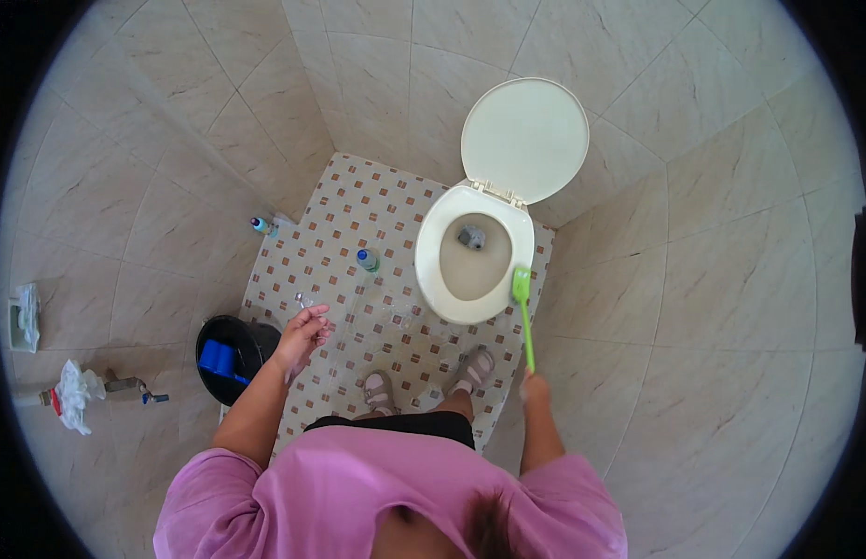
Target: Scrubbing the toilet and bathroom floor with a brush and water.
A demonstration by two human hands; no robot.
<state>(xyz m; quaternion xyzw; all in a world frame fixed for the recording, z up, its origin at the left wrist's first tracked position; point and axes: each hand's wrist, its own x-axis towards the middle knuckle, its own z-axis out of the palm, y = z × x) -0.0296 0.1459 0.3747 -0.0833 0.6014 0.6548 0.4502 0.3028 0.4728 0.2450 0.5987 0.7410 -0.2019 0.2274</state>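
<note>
My right hand (pixel 535 385) is closed round the handle of a bright green toilet brush (pixel 527 326). The brush's head touches or overlaps the right edge of the white toilet seat (pixel 437 282); the view from above does not settle which. Behind the seat the lid (pixel 526 140) stands raised. Inside the bowl (pixel 475 270) lies cloudy water, with a dark drain patch at the back. My left hand (pixel 305 339) hangs over the floor beside the black bucket, its fingers loosely bent and slightly apart, with nothing seen in them.
A blue dipper (pixel 219 359) sits in the black bucket (pixel 259 341). One blue-capped bottle (pixel 367 261) stands left of the toilet; another bottle (pixel 260 224) is by the left wall. A wall tap (pixel 135 385) and soap holder (pixel 24 319) are at far left. The patterned floor (pixel 344 196) looks wet.
</note>
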